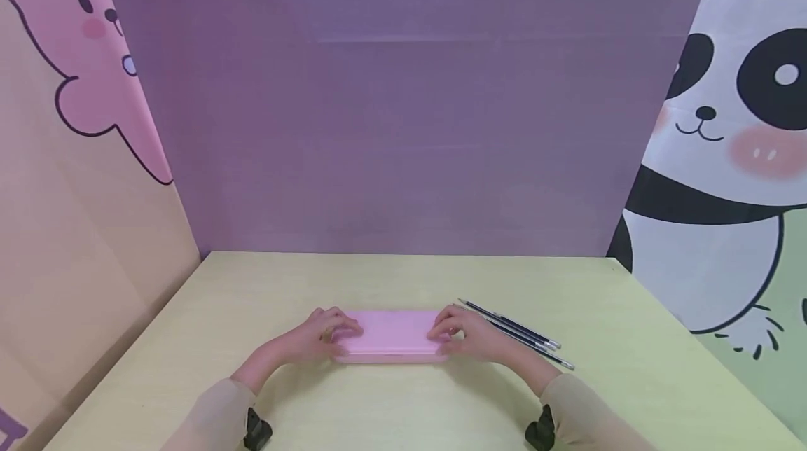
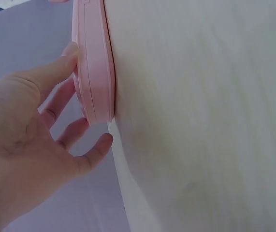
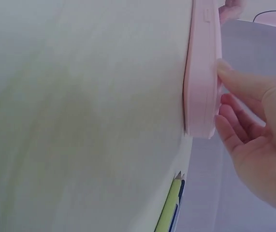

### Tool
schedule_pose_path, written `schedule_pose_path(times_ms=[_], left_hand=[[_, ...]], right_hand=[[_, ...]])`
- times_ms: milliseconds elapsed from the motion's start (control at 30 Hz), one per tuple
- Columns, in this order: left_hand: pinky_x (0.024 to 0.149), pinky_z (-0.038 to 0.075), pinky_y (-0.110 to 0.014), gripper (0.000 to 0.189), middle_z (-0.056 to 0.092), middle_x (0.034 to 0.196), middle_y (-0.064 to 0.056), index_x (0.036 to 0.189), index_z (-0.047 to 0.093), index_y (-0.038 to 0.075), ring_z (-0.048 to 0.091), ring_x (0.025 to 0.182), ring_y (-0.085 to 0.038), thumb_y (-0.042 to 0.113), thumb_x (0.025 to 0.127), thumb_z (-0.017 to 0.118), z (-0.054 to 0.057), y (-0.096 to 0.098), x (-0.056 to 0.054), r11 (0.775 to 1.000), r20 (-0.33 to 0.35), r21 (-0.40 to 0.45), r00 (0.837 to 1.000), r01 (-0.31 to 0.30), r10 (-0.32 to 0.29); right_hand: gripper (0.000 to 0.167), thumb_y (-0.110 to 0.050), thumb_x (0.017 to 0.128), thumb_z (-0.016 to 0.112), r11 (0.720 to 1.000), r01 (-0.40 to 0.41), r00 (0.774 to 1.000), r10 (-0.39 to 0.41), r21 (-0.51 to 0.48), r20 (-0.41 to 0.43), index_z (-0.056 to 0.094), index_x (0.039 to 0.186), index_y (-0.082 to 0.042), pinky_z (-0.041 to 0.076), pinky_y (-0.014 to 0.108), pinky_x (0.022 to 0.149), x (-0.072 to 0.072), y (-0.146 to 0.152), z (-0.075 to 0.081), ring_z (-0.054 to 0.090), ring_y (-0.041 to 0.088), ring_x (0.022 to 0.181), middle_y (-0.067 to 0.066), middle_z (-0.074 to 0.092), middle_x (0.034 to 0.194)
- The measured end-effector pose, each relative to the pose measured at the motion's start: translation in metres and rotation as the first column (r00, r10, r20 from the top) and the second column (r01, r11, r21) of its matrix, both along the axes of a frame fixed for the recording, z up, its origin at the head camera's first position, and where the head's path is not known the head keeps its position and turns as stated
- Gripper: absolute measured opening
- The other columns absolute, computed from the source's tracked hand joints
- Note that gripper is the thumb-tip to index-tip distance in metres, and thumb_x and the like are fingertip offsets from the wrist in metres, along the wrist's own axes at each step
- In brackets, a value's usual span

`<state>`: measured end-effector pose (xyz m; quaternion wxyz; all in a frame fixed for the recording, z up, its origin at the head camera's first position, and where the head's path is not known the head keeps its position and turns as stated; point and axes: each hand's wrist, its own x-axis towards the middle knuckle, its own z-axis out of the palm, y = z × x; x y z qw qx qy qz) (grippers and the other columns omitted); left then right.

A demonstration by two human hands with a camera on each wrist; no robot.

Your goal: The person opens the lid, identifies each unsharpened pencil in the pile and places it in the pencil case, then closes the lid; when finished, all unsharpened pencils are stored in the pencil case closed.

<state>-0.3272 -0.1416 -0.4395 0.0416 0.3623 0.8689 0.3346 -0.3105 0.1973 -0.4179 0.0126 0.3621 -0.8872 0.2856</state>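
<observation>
A closed pink pencil case (image 1: 392, 333) lies flat on the table, its long side facing me. At its left end my left hand (image 1: 324, 335) holds it with bent fingers. In the left wrist view the thumb (image 2: 70, 52) touches the lid's edge, while the other fingers spread around the end. My right hand (image 1: 469, 334) grips the opposite end. The right wrist view has that thumb (image 3: 225, 67) on the lid's edge and curled fingers at the end of the case. The inside of the case is hidden under its lid.
Several dark-striped pencils (image 1: 523, 330) lie in a loose bundle on the pale wooden table (image 1: 391, 409), right beside and partly behind the right hand. A purple panel (image 1: 403, 101) rises at the table's back edge. Printed cartoon walls stand at both sides.
</observation>
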Motion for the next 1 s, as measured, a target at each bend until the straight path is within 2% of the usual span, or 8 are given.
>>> schedule_pose_path(times_ms=[100,233,533,800,900,1000], left_hand=[[0.103,0.034,-0.053,0.039,0.053,0.129,-0.004,0.123,0.061,0.015,0.040,0.120,-0.029,0.016,0.085,0.068,0.0001,-0.0012,-0.0020,0.999,0.015,0.008,0.999,-0.032,0.032],[0.109,0.025,-0.062,0.040,0.051,0.135,-0.007,0.123,0.061,0.011,0.038,0.129,-0.036,0.015,0.083,0.069,-0.0005,-0.0030,-0.0046,0.998,0.021,0.026,0.998,-0.062,0.062],[0.111,0.023,-0.060,0.044,0.047,0.142,-0.011,0.127,0.057,0.005,0.035,0.134,-0.038,0.013,0.084,0.068,-0.0017,-0.0042,-0.0060,0.997,0.032,0.044,0.997,-0.064,0.063],[0.112,0.024,-0.058,0.043,0.046,0.142,-0.011,0.126,0.057,0.004,0.034,0.135,-0.038,0.013,0.085,0.067,-0.0018,-0.0045,-0.0075,0.997,0.027,0.039,0.997,-0.073,0.072],[0.111,0.024,-0.059,0.041,0.045,0.142,-0.015,0.125,0.058,0.004,0.035,0.134,-0.040,0.012,0.085,0.067,-0.0017,-0.0039,-0.0075,0.998,0.004,0.029,0.998,-0.064,0.063],[0.109,0.028,-0.059,0.038,0.047,0.139,-0.019,0.123,0.059,0.002,0.039,0.130,-0.041,0.012,0.087,0.065,0.0005,-0.0034,-0.0058,0.998,-0.041,0.023,0.997,-0.064,0.065]], right_hand=[[0.023,-0.010,0.079,0.073,1.000,0.027,0.999,-0.027,-0.013,0.022,0.071,0.101,-0.004,0.054,0.030,0.085,-0.0007,0.0004,0.0019,0.058,0.018,0.093,0.006,0.060,0.103],[0.025,-0.012,0.078,0.075,0.999,0.043,0.999,-0.043,-0.005,0.008,0.071,0.101,-0.003,0.054,0.032,0.085,-0.0022,0.0009,0.0043,0.057,0.019,0.093,0.007,0.059,0.103],[0.028,-0.015,0.079,0.075,0.995,0.095,0.995,-0.095,0.015,0.010,0.071,0.104,-0.003,0.052,0.037,0.088,-0.0034,-0.0010,0.0038,0.056,0.022,0.097,0.006,0.059,0.105],[0.028,-0.016,0.080,0.074,0.995,0.100,0.995,-0.100,0.010,-0.004,0.070,0.104,-0.003,0.051,0.042,0.086,-0.0074,-0.0017,0.0031,0.056,0.024,0.098,0.007,0.059,0.106],[0.025,-0.019,0.084,0.071,0.994,0.103,0.995,-0.102,0.029,-0.021,0.071,0.104,-0.005,0.052,0.041,0.085,-0.0071,0.0000,0.0035,0.057,0.023,0.097,0.005,0.060,0.105],[0.022,-0.019,0.088,0.066,0.994,0.111,0.992,-0.110,0.015,-0.054,0.070,0.105,-0.005,0.053,0.039,0.081,-0.0060,0.0047,0.0067,0.059,0.023,0.093,0.004,0.062,0.102]])
